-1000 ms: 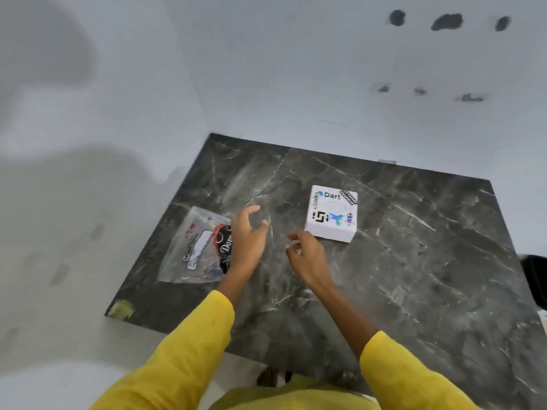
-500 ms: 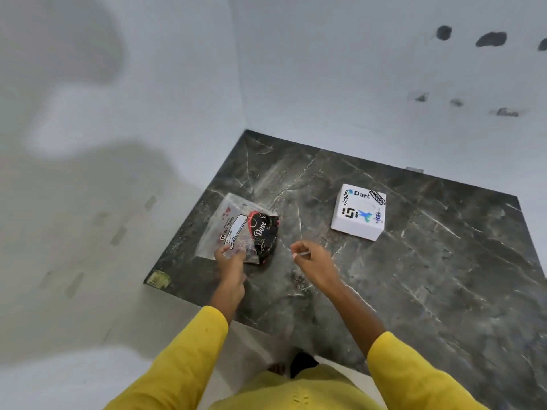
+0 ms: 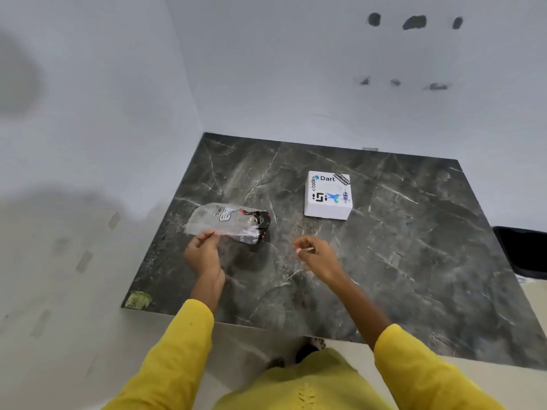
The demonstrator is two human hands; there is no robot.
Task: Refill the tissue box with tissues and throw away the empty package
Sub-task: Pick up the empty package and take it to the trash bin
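Head view, the only one supplied. Dark marble countertop [image 3: 399,261] ran into a corner formed by two pale walls. Left hand [image 3: 204,253] was pinched closed on the near edge of a clear plastic package [image 3: 228,221], which carried a white label and a dark printed end. The package was lifted at the gripped edge; whether its far end touched the stone could not be determined. No tissues could be made out inside it.

Right hand [image 3: 316,255] hovered above the counter, well apart from the package, with thumb and forefinger closed on a small thin pale strip [image 3: 306,250]. What the strip was could not be determined.

White tissue box [image 3: 328,194] stood flat on the counter beyond the right hand, touched by neither hand. Its top bore stickers, one reading "Dart". An opening in the top could not be discerned.

Both forearms wore yellow sleeves [image 3: 174,350]. A black object [image 3: 524,250] showed beyond the counter's right edge, cut off by the frame.
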